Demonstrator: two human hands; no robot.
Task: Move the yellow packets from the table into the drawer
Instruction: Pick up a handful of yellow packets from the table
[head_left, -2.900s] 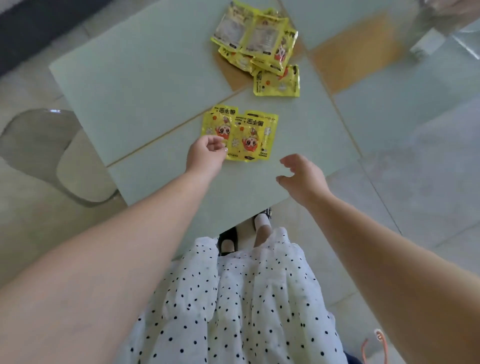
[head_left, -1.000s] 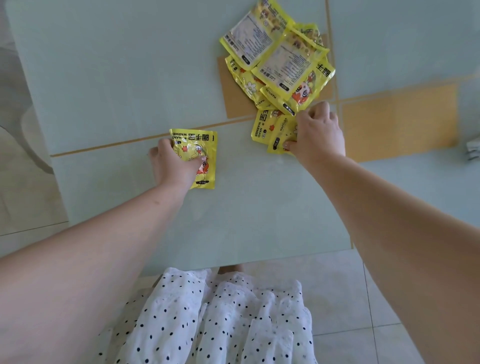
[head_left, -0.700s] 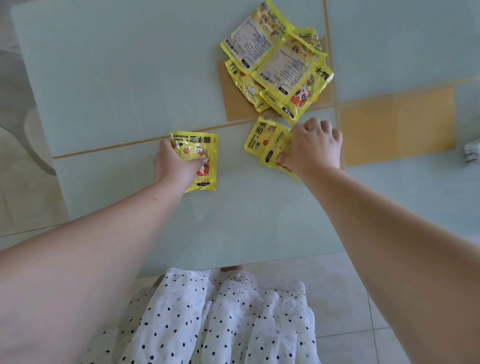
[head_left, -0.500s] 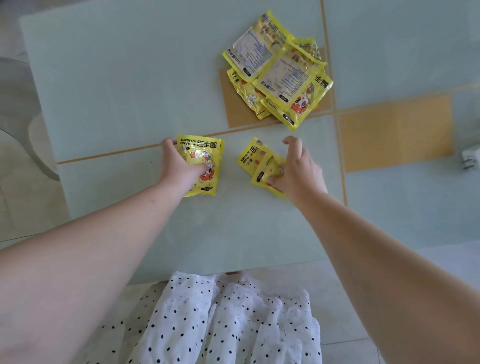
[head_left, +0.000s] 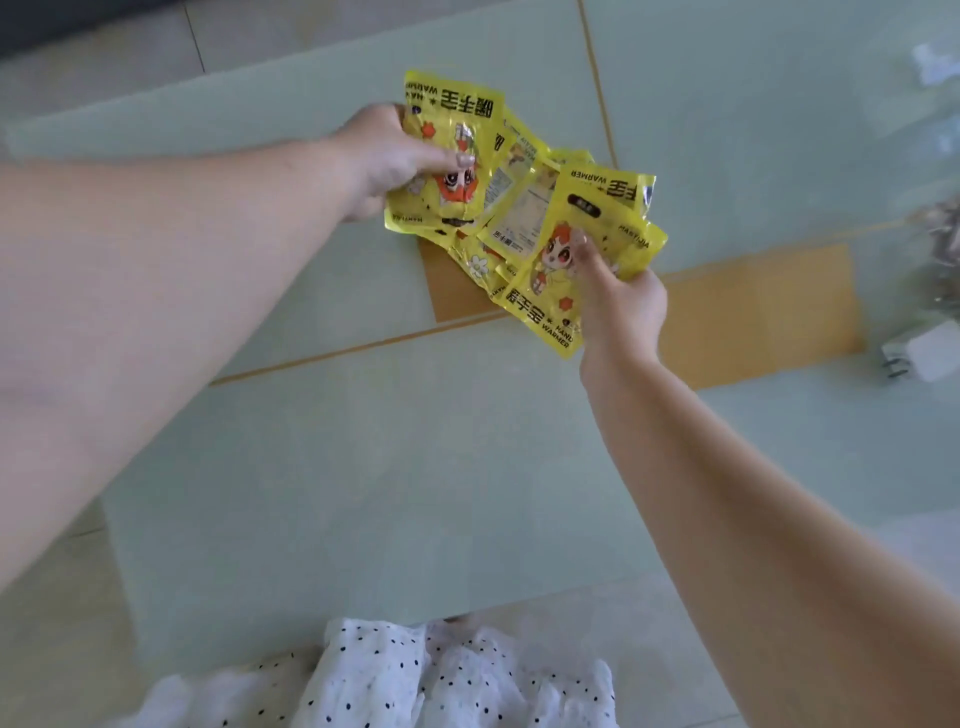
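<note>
My left hand (head_left: 390, 156) grips a yellow hand-warmer packet (head_left: 452, 130), held up above the pale green glass table (head_left: 415, 467). My right hand (head_left: 621, 301) grips yellow packets (head_left: 582, 244) by their lower edge, with more than one in the bunch. Behind and between the held packets, a small pile of yellow packets (head_left: 517, 208) lies on the table, partly hidden. No drawer is in view.
A white charger plug (head_left: 917, 353) lies at the table's right edge, with a clear wrapper (head_left: 940, 244) and a small white object (head_left: 935, 62) beyond it. A wooden frame (head_left: 753, 312) shows through the glass. My dotted white skirt (head_left: 441, 675) is at the near edge.
Both hands have lifted their packets off the table and raised them over the pile at the back. Earlier they were pressing on packets lying flat on the glass.
</note>
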